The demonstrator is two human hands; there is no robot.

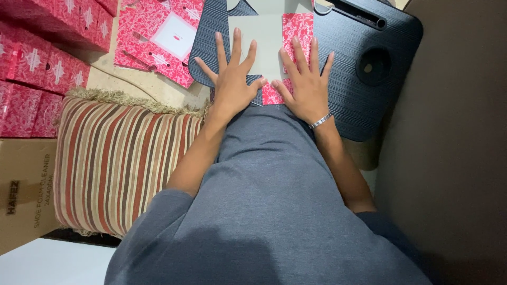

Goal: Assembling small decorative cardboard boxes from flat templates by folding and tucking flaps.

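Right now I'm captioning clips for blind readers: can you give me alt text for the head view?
Left hand and right hand press flat, fingers spread, on a folded card sheet, grey inside and red-patterned outside, on a dark lap desk. A striped cushion and red patterned boxes lie at the left.

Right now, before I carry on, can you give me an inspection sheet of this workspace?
Surface: dark lap desk with a round cup recess and a slot, resting over the lap.
Job's things: flat red patterned card blank, grey inner side up on its left part, lying on the desk.
Clutter: more flat red blanks on the floor; stacked red boxes.
Hands: left hand pressed flat on the grey part; right hand flat on the red flap, fingers spread.
Cables: thin cord on the floor.
Surroundings: striped cushion, brown carton.
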